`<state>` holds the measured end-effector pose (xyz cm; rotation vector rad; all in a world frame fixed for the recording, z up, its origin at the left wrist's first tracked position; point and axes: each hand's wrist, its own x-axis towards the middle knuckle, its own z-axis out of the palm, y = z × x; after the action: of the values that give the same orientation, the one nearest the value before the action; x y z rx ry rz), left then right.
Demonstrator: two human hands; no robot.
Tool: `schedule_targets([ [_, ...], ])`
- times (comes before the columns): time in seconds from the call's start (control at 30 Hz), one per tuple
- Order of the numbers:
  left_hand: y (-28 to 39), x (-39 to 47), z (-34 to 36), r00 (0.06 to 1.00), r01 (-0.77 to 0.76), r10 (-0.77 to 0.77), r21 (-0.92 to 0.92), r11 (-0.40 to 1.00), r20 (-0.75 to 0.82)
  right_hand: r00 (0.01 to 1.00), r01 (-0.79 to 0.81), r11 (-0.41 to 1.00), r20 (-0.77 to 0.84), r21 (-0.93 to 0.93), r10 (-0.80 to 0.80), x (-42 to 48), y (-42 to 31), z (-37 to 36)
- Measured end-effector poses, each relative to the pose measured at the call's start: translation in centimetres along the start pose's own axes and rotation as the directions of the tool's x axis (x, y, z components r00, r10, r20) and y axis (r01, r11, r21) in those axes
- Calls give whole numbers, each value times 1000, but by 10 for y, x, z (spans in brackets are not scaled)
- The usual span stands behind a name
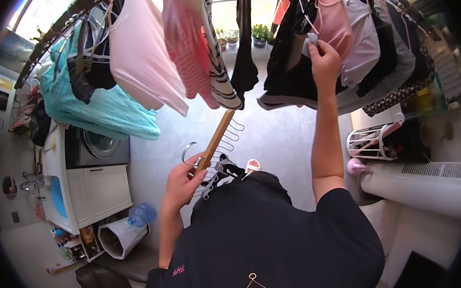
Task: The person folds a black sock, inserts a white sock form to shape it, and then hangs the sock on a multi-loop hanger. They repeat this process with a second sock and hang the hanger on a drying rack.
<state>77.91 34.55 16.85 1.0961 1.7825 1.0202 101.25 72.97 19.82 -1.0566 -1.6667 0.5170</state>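
My left hand [182,184] grips a wooden multi-loop hanger [217,137] by its bar. A metal hook curves out on its left side and a row of wire loops runs along the right. Dark items with straps [226,166] appear near its lower loops; whether they hang on them is unclear. High on the right, my right hand [326,62] pinches a small white piece, perhaps a tag or cloth [310,41], in front of a hanging black garment [289,73]. A salmon camisole [336,28] hangs just beside that hand.
Clothes hang from a dark curved rail [52,34]: a turquoise towel-like cloth [99,109], a pale pink top [140,58] and black stockings [244,54]. At left are a washing machine [101,144] and white cabinet [97,191]; at right, a white wire basket [369,144].
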Motion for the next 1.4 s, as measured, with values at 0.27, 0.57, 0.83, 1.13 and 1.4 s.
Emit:
schedule_targets([
  [0.27,-45,-46,-59,992,-60,69,85,995,-107,975,177,957,-91,-231,-202,-18,-25,14],
  [0.57,-94,-108,-98,891,188,-153,40,981,-428,752,-39,992,657,118,-48,-180,-63,102],
  [0.83,-137,-177,-166,738,115,-127,-61,991,-663,514,-209,893,822,398,-246,-256,-214,205],
  [1.13,-161,-232,-221,633,80,-114,-81,993,-766,438,-498,775,884,390,-163,-299,-303,241],
  [1.4,-181,-238,-224,627,124,-136,-75,990,-767,490,-338,897,867,285,-91,-286,-245,219],
])
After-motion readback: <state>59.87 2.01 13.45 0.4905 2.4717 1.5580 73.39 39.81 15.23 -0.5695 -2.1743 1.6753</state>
